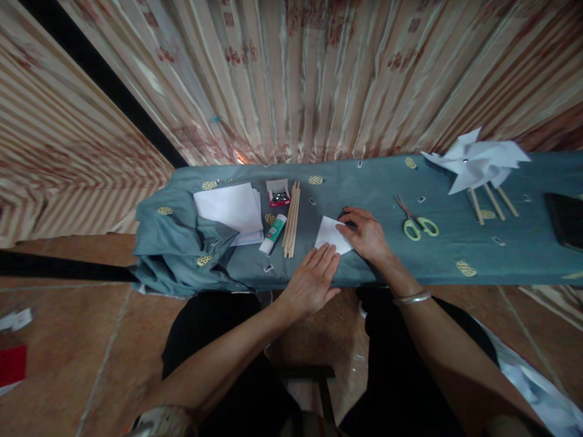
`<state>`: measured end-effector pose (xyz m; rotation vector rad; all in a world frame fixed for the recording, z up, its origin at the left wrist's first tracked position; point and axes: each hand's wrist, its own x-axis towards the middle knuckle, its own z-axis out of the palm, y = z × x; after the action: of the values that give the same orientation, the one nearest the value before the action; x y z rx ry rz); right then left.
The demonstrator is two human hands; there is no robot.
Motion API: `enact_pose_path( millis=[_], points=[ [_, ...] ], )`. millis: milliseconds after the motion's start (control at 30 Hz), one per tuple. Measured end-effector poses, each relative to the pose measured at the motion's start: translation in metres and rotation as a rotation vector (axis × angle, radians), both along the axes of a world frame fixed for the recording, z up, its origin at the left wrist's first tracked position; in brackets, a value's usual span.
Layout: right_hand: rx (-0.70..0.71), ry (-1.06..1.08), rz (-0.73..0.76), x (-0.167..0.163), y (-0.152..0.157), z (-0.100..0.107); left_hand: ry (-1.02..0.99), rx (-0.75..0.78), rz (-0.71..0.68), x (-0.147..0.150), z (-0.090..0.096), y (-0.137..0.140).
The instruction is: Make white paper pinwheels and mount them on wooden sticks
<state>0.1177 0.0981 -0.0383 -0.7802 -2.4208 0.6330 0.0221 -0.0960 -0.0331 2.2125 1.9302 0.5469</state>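
Observation:
A small white piece of paper (328,233), which looks folded, lies on the cloth-covered table in front of me. My left hand (314,276) rests on its lower edge with fingers stretched out flat. At the paper's right side, my right hand (364,233) pinches the edge between thumb and curled fingers. Left of the paper lie several wooden sticks (291,221), side by side, and a green-and-white glue stick (273,234). Scissors (415,223) with yellow-green handles lie to the right of my right hand.
A small red box (278,193) of metal pins stands behind the glue stick. White paper sheets (230,209) are stacked at left, partly under bunched grey-blue cloth (168,243). Paper pinwheels (478,159) on sticks lie at right, near a dark object (565,220). A curtain (291,85) hangs behind.

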Motion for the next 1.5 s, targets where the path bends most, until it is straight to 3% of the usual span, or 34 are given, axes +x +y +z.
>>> enact_pose_path(
  millis=[767, 1133, 1500],
  points=[
    [0.097, -0.029, 0.028, 0.0, -0.005, -0.002, 0.027, -0.008, 0.005, 0.0, -0.002, 0.001],
    [0.255, -0.084, -0.009, 0.031, -0.041, 0.009, 0.152, -0.029, 0.032, 0.003, -0.005, 0.002],
    [0.243, -0.093, -0.051, 0.038, -0.054, -0.005, 0.201, -0.024, 0.02, 0.0, -0.006, 0.002]
  ],
)
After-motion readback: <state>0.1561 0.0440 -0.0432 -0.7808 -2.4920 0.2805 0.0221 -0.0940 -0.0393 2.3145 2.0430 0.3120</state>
